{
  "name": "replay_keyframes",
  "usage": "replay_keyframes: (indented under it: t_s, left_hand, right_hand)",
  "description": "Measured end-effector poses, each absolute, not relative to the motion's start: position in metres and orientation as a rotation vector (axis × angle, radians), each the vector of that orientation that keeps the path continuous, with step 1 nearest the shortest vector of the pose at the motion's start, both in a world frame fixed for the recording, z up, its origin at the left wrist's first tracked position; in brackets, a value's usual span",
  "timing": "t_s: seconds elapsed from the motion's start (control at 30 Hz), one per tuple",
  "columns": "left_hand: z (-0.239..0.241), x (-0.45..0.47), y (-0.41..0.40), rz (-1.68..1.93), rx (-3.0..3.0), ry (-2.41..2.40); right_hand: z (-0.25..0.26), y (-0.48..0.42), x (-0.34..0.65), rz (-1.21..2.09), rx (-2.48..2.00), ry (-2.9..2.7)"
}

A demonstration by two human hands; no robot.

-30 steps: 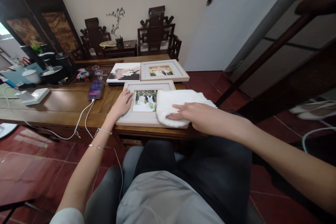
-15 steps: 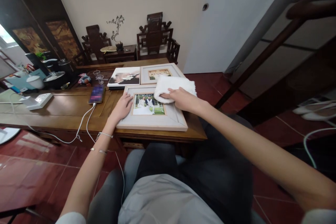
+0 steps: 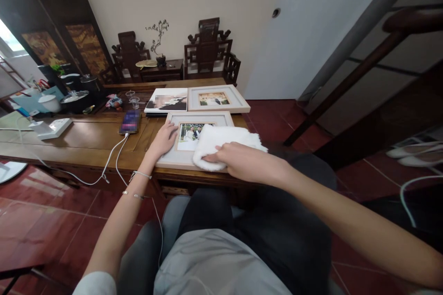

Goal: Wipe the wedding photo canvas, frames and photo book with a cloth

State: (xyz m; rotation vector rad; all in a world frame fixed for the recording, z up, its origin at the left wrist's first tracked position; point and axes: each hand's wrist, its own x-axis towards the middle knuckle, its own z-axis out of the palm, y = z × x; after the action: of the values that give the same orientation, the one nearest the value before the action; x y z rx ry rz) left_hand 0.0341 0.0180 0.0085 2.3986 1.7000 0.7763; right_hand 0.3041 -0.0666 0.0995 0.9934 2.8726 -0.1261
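A picture frame (image 3: 170,157) with a pale wooden edge and grey mat lies flat near the table's front edge, a wedding photo in its middle. My left hand (image 3: 164,139) rests on the frame's left side, fingers stretched over the rim. In my right hand (image 3: 238,160) is a folded white cloth (image 3: 224,138), fluffy like a towel, lying over the frame's right part and hiding some of the photo. The fingers are closed on the cloth's near left edge.
Behind lie a second picture frame (image 3: 238,101) and a white-edged photo book or panel (image 3: 157,93). Left of them, a phone (image 3: 129,122) charges by a white cable on the wooden table (image 3: 93,140). A power strip (image 3: 57,128), a lidded pot and cups stand farther left.
My right hand has drawn the cloth toward me, from the frame's upper right corner down to its lower right. My left hand stays on the frame's left side.
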Motion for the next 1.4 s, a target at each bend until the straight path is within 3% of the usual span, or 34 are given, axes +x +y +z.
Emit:
replay_keyframes:
  t_s: [0.3, 0.7, 1.03, 1.4]
  left_hand:
    - [0.008, 0.030, 0.022, 0.831, 2.371, 1.655]
    - [0.004, 0.031, 0.021, 0.850, 2.357, 1.674]
    - [0.010, 0.031, 0.021, 0.817, 2.382, 1.664]
    - [0.005, 0.032, 0.022, 0.761, 2.437, 1.669]
  right_hand:
    - [0.083, -0.059, 0.240, -0.126, 0.807, 3.080]
    - [0.095, -0.074, 0.321, -0.089, 1.018, 2.893]
    - [0.075, -0.069, 0.248, -0.149, 0.798, 3.161]
    - [0.071, -0.064, 0.338, -0.028, 1.141, 2.925]
